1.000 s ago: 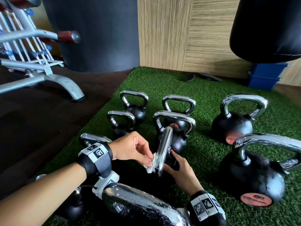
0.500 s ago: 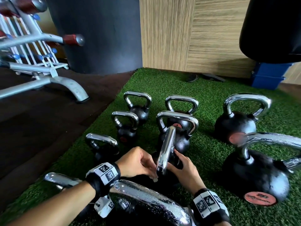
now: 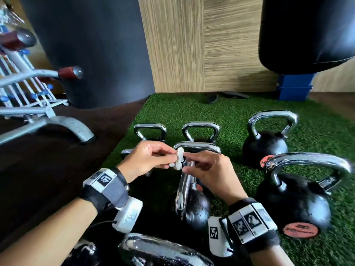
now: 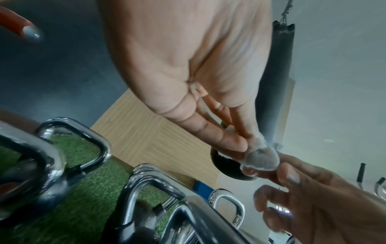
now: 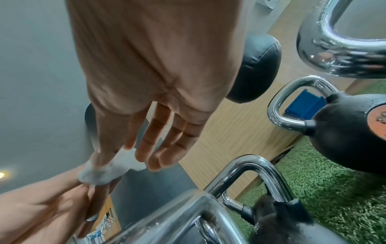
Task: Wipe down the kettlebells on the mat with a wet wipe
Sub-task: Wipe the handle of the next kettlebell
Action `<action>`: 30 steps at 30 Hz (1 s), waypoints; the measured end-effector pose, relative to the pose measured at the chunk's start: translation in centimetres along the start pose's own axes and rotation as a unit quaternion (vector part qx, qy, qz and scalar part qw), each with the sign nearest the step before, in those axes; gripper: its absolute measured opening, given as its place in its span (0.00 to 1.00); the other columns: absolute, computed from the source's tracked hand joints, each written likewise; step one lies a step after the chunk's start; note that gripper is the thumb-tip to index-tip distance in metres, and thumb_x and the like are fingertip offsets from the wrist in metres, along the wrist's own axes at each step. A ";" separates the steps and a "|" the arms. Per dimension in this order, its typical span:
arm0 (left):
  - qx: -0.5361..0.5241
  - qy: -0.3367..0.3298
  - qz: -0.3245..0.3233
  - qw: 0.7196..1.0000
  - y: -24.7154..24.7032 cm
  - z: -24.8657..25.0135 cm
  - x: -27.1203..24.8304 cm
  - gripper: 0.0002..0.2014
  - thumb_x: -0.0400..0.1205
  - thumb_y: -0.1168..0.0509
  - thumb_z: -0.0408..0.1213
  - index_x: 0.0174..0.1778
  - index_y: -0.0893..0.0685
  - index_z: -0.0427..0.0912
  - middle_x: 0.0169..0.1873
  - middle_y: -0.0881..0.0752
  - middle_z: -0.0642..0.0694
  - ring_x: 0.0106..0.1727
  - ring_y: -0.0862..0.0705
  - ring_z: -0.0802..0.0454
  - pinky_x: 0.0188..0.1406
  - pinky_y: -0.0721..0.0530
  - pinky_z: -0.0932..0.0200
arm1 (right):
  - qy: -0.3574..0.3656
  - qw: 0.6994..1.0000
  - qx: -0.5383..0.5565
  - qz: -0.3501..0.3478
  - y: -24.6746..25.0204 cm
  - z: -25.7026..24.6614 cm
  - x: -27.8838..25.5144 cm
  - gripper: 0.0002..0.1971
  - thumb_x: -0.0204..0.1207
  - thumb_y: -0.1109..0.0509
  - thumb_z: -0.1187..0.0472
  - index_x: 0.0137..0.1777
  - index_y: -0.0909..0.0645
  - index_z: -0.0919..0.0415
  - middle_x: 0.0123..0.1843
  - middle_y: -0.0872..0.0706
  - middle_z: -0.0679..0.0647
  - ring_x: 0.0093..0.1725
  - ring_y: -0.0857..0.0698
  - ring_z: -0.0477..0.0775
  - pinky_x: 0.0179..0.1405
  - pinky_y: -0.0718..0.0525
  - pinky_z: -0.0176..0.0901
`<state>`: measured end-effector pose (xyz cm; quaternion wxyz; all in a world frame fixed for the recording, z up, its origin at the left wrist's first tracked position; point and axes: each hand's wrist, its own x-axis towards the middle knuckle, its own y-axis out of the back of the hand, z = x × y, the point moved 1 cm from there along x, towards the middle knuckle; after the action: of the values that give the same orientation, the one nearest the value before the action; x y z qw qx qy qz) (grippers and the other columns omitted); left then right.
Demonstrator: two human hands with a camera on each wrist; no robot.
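Note:
Several black kettlebells with chrome handles stand on the green turf mat. The nearest middle kettlebell shows its handle edge-on, just below my hands. A small crumpled white wet wipe is held in the air above that handle. My left hand pinches it from the left. My right hand pinches it from the right with thumb and index finger, its other fingers straight. Neither hand touches a kettlebell.
Two large kettlebells stand to the right, smaller ones behind, another close below my wrists. A grey bench frame stands on the dark floor at left. A black punching bag hangs over a blue box.
My left hand has lifted the wipe off the middle kettlebell's handle. My right hand has left the kettlebell's body and come up to pinch the wipe too.

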<state>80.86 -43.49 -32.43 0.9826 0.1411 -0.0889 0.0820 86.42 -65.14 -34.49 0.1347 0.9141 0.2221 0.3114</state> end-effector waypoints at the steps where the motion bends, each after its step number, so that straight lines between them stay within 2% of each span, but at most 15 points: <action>1: -0.004 0.002 -0.004 1.000 -0.4 0.5 0.3 0.08 0.67 0.20 0.39 0.41 0.05 0.49 0.35 0.07 0.47 0.35 0.10 0.58 0.36 0.12 0.66 | -0.001 1.000 0.012 0.006 0.0 -0.2 0.1 0.22 0.65 0.16 0.49 0.60 0.10 0.48 0.47 0.08 0.40 0.42 0.10 0.38 0.45 0.14 0.30; 4: -0.002 0.006 -0.013 1.000 -1.0 1.4 0.9 0.07 0.70 0.21 0.38 0.43 0.06 0.45 0.38 0.07 0.44 0.39 0.09 0.55 0.40 0.10 0.63 | -0.010 0.998 0.051 0.045 -0.3 -0.1 0.2 0.23 0.64 0.14 0.52 0.61 0.10 0.48 0.44 0.07 0.38 0.37 0.11 0.35 0.41 0.13 0.29; 8: 0.004 0.015 0.005 1.000 -1.8 1.5 1.3 0.05 0.75 0.22 0.28 0.43 0.10 0.37 0.38 0.08 0.37 0.38 0.09 0.52 0.37 0.10 0.62 | -0.036 0.993 0.079 0.085 -1.1 0.5 0.1 0.21 0.64 0.14 0.53 0.58 0.08 0.51 0.42 0.06 0.42 0.38 0.09 0.34 0.40 0.12 0.30; 13: -0.029 0.067 -0.026 0.997 -1.9 1.1 1.5 0.07 0.74 0.23 0.41 0.39 0.13 0.44 0.36 0.08 0.42 0.39 0.07 0.50 0.37 0.09 0.57 | -0.096 0.978 0.169 0.078 -2.2 2.0 -0.1 0.14 0.66 0.14 0.58 0.52 0.08 0.56 0.41 0.05 0.47 0.42 0.06 0.47 0.46 0.08 0.46; 15: -0.052 0.081 -0.056 0.994 -1.6 0.4 1.5 0.04 0.79 0.27 0.43 0.43 0.13 0.48 0.45 0.06 0.39 0.45 0.06 0.44 0.40 0.09 0.56 | -0.110 0.976 0.162 0.096 -2.5 3.1 -0.4 0.12 0.66 0.15 0.57 0.49 0.08 0.54 0.39 0.06 0.44 0.39 0.07 0.45 0.42 0.10 0.38; 17: 0.001 0.084 -0.046 0.995 -1.3 -1.0 1.5 0.02 0.84 0.29 0.35 0.49 0.14 0.47 0.52 0.06 0.41 0.51 0.06 0.42 0.43 0.08 0.54 | -0.127 0.974 0.119 0.145 -2.5 4.4 -0.9 0.11 0.64 0.14 0.54 0.46 0.07 0.50 0.35 0.08 0.37 0.35 0.09 0.36 0.35 0.16 0.25; 19: 0.116 0.088 -0.029 0.989 -0.6 -3.4 1.6 0.19 0.81 0.33 0.19 0.56 0.16 0.50 0.57 0.08 0.44 0.55 0.08 0.45 0.51 0.08 0.49 | -0.166 0.966 0.057 0.191 -2.4 6.0 -1.4 0.09 0.63 0.14 0.52 0.42 0.08 0.46 0.31 0.11 0.30 0.32 0.13 0.29 0.31 0.20 0.18; 20: 0.170 0.108 -0.056 0.978 -0.4 -4.5 1.5 0.27 0.77 0.35 0.14 0.62 0.17 0.52 0.62 0.10 0.46 0.60 0.09 0.47 0.57 0.09 0.48 | -0.188 0.962 0.025 0.199 -2.5 6.8 -1.5 0.07 0.62 0.15 0.51 0.40 0.08 0.44 0.28 0.13 0.28 0.32 0.14 0.27 0.31 0.20 0.19; 22: 0.243 0.160 -0.195 0.937 -0.6 -6.7 0.6 0.41 0.74 0.30 0.15 0.78 0.29 0.53 0.76 0.24 0.55 0.74 0.20 0.53 0.69 0.17 0.55 | -0.227 0.957 -0.020 0.179 -3.0 8.1 -1.6 0.05 0.63 0.16 0.51 0.38 0.08 0.46 0.25 0.16 0.30 0.30 0.15 0.27 0.34 0.16 0.25; 24: 0.316 0.165 -0.299 0.885 -1.4 -8.4 -0.3 0.53 0.69 0.17 0.27 0.86 0.40 0.51 0.77 0.32 0.64 0.78 0.31 0.64 0.73 0.31 0.75 | -0.248 0.958 -0.047 0.136 -3.9 9.0 -1.5 0.05 0.65 0.18 0.52 0.37 0.09 0.50 0.26 0.15 0.36 0.30 0.16 0.32 0.33 0.17 0.28; 25: 0.343 0.162 -0.327 0.865 -2.0 -9.1 -0.4 0.56 0.64 0.13 0.35 0.85 0.38 0.51 0.74 0.31 0.67 0.77 0.32 0.68 0.70 0.35 0.83 | -0.253 0.959 -0.052 0.116 -4.4 9.4 -1.4 0.06 0.67 0.18 0.52 0.36 0.09 0.53 0.27 0.14 0.39 0.30 0.15 0.36 0.29 0.21 0.24; 27: 0.368 0.188 -0.394 0.821 -3.8 -9.4 -0.7 0.46 0.61 0.13 0.48 0.75 0.27 0.52 0.64 0.24 0.67 0.74 0.28 0.62 0.64 0.34 0.87 | -0.255 0.962 -0.042 0.092 -5.2 10.0 -1.3 0.08 0.69 0.19 0.52 0.34 0.10 0.55 0.28 0.13 0.43 0.29 0.16 0.41 0.24 0.26 0.23; 28: 0.388 0.177 -0.438 0.791 -4.7 -9.5 -0.9 0.39 0.64 0.16 0.53 0.70 0.23 0.49 0.61 0.24 0.64 0.72 0.30 0.60 0.66 0.35 0.85 | -0.253 0.963 -0.037 0.084 -5.5 10.3 -1.3 0.10 0.70 0.19 0.52 0.33 0.11 0.56 0.28 0.13 0.44 0.29 0.17 0.43 0.25 0.26 0.24; 29: 0.400 0.147 -0.448 0.786 -5.3 -9.8 -0.9 0.38 0.67 0.18 0.55 0.70 0.21 0.44 0.62 0.27 0.62 0.69 0.35 0.64 0.73 0.41 0.82 | -0.251 0.964 -0.034 0.075 -5.6 10.6 -1.3 0.11 0.71 0.19 0.52 0.33 0.11 0.57 0.30 0.13 0.45 0.30 0.16 0.45 0.25 0.27 0.24; 30: 0.410 0.098 -0.434 0.796 -5.6 -9.9 -0.9 0.40 0.67 0.17 0.54 0.72 0.21 0.40 0.64 0.30 0.59 0.65 0.41 0.70 0.73 0.52 0.84 | -0.252 0.965 -0.038 0.062 -5.7 10.8 -1.3 0.11 0.72 0.20 0.52 0.34 0.12 0.58 0.32 0.12 0.46 0.32 0.16 0.47 0.24 0.29 0.24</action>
<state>82.53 -46.01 -43.47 0.7685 0.5461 0.1208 -0.3110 90.43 -62.01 -45.63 0.2020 0.9691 0.1119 0.0867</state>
